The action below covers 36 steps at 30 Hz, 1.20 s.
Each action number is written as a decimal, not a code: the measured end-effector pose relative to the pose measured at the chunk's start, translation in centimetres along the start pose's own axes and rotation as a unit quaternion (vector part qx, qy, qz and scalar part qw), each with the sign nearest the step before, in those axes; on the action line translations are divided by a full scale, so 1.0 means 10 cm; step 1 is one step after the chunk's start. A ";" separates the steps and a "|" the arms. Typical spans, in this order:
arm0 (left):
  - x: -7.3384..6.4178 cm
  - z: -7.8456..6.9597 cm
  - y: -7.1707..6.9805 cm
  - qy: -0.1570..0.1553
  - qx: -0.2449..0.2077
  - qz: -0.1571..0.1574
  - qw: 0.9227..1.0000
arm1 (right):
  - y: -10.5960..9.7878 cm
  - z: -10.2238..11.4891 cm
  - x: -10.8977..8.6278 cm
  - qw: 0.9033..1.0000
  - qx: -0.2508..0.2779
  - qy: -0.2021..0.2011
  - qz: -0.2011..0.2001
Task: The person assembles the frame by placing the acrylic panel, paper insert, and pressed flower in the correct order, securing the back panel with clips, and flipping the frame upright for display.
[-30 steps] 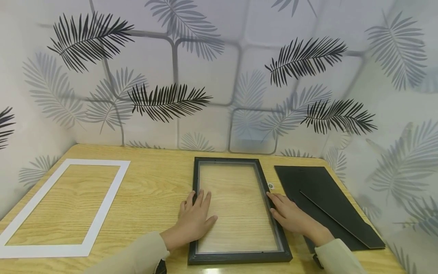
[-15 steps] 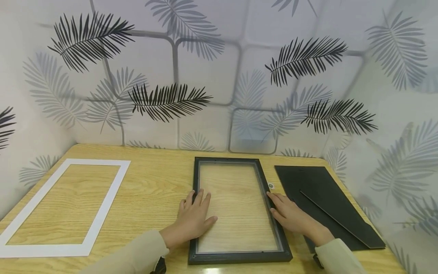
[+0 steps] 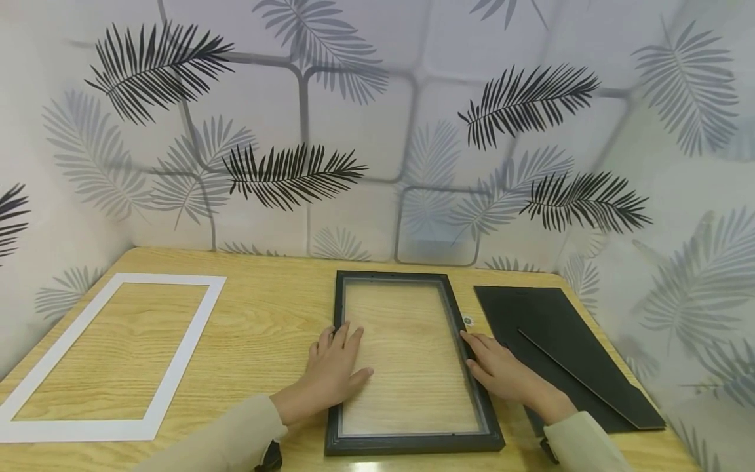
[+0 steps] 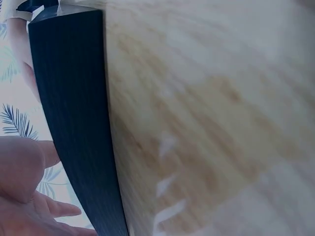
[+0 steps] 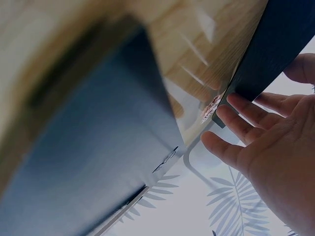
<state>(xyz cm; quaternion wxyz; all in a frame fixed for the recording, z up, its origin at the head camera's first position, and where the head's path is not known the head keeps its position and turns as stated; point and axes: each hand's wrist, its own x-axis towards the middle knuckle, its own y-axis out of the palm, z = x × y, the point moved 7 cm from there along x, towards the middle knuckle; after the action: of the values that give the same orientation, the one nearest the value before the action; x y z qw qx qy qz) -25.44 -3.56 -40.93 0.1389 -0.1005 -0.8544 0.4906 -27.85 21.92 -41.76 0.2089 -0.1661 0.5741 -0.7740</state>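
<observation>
A black picture frame (image 3: 415, 443) lies flat on the wooden table, with a clear pane (image 3: 407, 354) inside it. Over the frame's left rail is my left hand (image 3: 330, 373), fingers spread and relaxed, thumb reaching above the pane. My right hand (image 3: 507, 373) touches the right rail with its fingertips, fingers extended. In the left wrist view the rail (image 4: 74, 98) stands between that hand and the glossy tabletop. The right wrist view catches the right fingers (image 5: 236, 125) loosely straight at the rail (image 5: 275, 44).
To the left lies a white mat border (image 3: 77, 431). A black backing board (image 3: 531, 308) with a folded stand leg (image 3: 572, 367) lies close to my right forearm. Beside the frame's right rail is a small flower sticker (image 3: 468, 321). A leaf-patterned wall covering (image 3: 366, 229) rises behind the table (image 3: 265, 301).
My left hand has shifted very slightly left, and its sleeve has moved left with it. The right hand, frame, mat border and backing board stay in place.
</observation>
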 end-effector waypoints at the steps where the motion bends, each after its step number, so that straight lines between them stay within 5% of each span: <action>1: 0.00 0.01 -0.01 -0.003 -0.002 -0.006 1.000 | 0.00 0.00 0.00 1.000 0.001 0.000 0.000; 14: -0.07 0.19 -0.25 0.006 0.018 -0.064 0.998 | 0.00 0.02 0.00 1.000 0.000 -0.005 -0.001; 27: -0.21 0.69 -0.71 -0.023 0.077 -0.117 0.990 | -0.01 0.02 0.00 1.000 -0.003 -0.007 -0.001; 36: -0.32 1.06 -1.01 -0.054 0.106 -0.124 0.985 | -0.01 0.01 -0.01 1.000 -0.005 -0.003 0.001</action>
<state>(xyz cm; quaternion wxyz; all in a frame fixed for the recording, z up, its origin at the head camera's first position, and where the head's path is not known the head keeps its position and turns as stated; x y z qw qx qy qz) -26.30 -18.15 -37.70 0.1622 0.0479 -0.8094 0.5623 -27.78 21.90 -41.61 0.2106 -0.1692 0.5776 -0.7704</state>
